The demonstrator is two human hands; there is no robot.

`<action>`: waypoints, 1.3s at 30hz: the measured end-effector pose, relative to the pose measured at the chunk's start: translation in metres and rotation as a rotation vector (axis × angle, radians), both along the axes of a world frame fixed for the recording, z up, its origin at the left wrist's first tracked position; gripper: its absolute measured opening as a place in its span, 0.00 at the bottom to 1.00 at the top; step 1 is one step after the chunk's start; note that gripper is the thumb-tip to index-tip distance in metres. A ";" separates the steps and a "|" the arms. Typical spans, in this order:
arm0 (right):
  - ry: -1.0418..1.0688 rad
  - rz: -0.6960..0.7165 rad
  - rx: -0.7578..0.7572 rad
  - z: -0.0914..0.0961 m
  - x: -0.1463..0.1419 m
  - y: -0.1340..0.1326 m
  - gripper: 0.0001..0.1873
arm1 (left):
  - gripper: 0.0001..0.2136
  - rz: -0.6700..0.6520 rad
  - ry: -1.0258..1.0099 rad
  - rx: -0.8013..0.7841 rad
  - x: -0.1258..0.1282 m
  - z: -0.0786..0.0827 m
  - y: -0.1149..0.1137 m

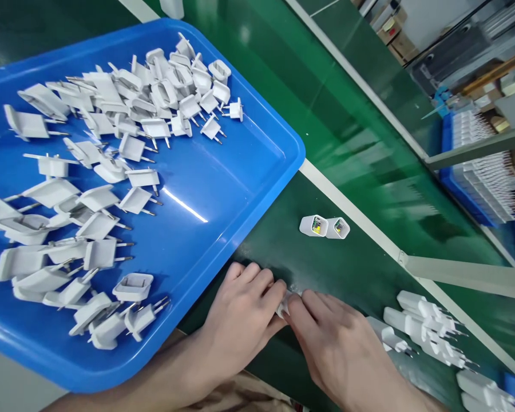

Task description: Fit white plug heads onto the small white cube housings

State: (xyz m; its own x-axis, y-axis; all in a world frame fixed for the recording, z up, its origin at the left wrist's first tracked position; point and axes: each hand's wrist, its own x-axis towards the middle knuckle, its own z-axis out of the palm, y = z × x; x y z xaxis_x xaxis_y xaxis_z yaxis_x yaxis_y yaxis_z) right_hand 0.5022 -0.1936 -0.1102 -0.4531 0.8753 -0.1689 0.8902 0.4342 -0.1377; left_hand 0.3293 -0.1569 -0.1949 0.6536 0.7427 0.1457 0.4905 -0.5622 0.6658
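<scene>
My left hand (246,320) and my right hand (343,343) meet over the green table, both closed on one small white plastic charger part (284,303). Fingers cover most of it, so its exact shape is hidden. Just beyond my hands lie two white charger housings, the left one (314,226) and the right one (339,228), side by side. Their open ends show green and yellow parts inside. To the left, a blue tray (240,223) holds many loose white plug caps (100,253) with metal pins.
Right of my right hand lie several assembled white plug chargers (424,332), partly behind that hand. A pale metal rail (347,197) runs diagonally past the tray's corner. Across it, a blue crate (448,166) holds rows of white chargers.
</scene>
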 end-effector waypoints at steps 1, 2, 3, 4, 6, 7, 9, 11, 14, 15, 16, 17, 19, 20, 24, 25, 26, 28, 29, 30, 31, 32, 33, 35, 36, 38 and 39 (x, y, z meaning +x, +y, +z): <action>0.005 -0.003 -0.038 0.001 0.000 0.001 0.15 | 0.05 -0.002 0.000 0.006 0.000 0.000 0.000; 0.006 -0.003 -0.076 0.002 0.001 0.002 0.15 | 0.05 -0.005 0.001 0.011 0.000 0.000 0.000; 0.001 -0.002 -0.102 0.003 0.001 0.004 0.15 | 0.05 -0.008 0.002 0.015 0.000 0.000 0.000; -0.007 0.003 -0.118 0.003 0.001 0.006 0.15 | 0.05 -0.011 0.004 0.018 0.000 -0.001 0.000; -0.033 0.026 -0.129 0.005 -0.001 0.010 0.17 | 0.06 -0.015 0.020 0.034 0.000 -0.003 -0.001; -0.050 0.039 -0.128 0.007 -0.002 0.012 0.17 | 0.07 -0.015 0.030 0.050 0.000 -0.004 -0.001; -0.092 0.067 -0.131 0.010 -0.002 0.015 0.16 | 0.11 -0.013 0.038 0.087 0.000 -0.006 -0.003; -0.160 0.067 -0.130 0.014 0.006 0.016 0.13 | 0.18 -0.001 0.019 0.111 0.000 -0.008 -0.004; -0.306 -0.032 -0.134 0.020 0.040 0.010 0.08 | 0.25 0.035 -0.029 0.101 -0.001 -0.008 -0.005; -0.360 -0.090 -0.146 0.022 0.056 0.005 0.08 | 0.24 0.045 -0.034 0.098 -0.001 -0.008 -0.005; -0.413 -0.157 -0.162 0.024 0.074 0.000 0.10 | 0.22 0.052 -0.035 0.101 -0.002 -0.007 -0.005; -0.460 -0.228 -0.180 0.028 0.092 -0.007 0.12 | 0.20 0.056 -0.033 0.108 -0.001 -0.007 -0.004; -0.513 -0.350 -0.215 0.040 0.123 -0.018 0.17 | 0.17 0.057 -0.027 0.131 -0.001 -0.007 -0.004; -0.518 -0.391 -0.215 0.047 0.134 -0.022 0.19 | 0.17 0.055 -0.027 0.140 -0.001 -0.007 -0.003; -0.536 -0.477 -0.003 0.066 0.137 -0.009 0.31 | 0.16 0.054 -0.039 0.189 0.001 -0.009 -0.003; -0.517 -0.490 0.054 0.065 0.130 0.002 0.32 | 0.16 0.054 -0.043 0.199 0.001 -0.009 -0.002; -0.473 -0.490 0.084 0.060 0.122 0.015 0.33 | 0.16 0.054 -0.048 0.202 0.001 -0.010 -0.002; -0.332 -0.433 0.081 0.042 0.104 0.044 0.38 | 0.15 0.058 -0.056 0.193 0.001 -0.010 -0.002; -0.262 -0.377 0.054 0.031 0.095 0.059 0.42 | 0.15 0.065 -0.059 0.185 0.001 -0.009 -0.002; -0.208 -0.314 0.021 0.019 0.087 0.072 0.44 | 0.16 0.078 -0.063 0.177 0.000 -0.009 -0.002; -0.169 -0.254 -0.010 0.007 0.080 0.083 0.42 | 0.16 0.098 -0.062 0.167 0.000 -0.008 -0.003; -0.137 -0.201 -0.035 -0.003 0.072 0.090 0.37 | 0.18 0.124 -0.060 0.156 -0.001 -0.007 -0.004; -0.107 -0.150 -0.054 -0.011 0.064 0.095 0.30 | 0.20 0.154 -0.058 0.143 -0.001 -0.007 -0.006; -0.044 -0.060 -0.057 -0.023 0.047 0.096 0.19 | 0.27 0.218 -0.039 0.127 0.001 -0.006 -0.009; -0.014 -0.011 -0.057 -0.027 0.040 0.093 0.16 | 0.31 0.251 -0.018 0.127 0.003 -0.005 -0.010; 0.032 0.105 -0.072 -0.029 0.032 0.083 0.15 | 0.40 0.299 0.044 0.146 0.007 -0.006 -0.011; 0.039 0.158 -0.076 -0.029 0.031 0.079 0.16 | 0.43 0.312 0.076 0.156 0.010 -0.006 -0.010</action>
State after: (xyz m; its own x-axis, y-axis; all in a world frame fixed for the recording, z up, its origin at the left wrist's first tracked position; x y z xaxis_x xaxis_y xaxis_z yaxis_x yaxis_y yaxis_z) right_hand 0.5330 -0.1147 -0.1389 -0.5917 0.7779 -0.2114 0.8049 0.5557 -0.2081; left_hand 0.3389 -0.1673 -0.2008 0.4119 0.8811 0.2324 0.6997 -0.4692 0.5387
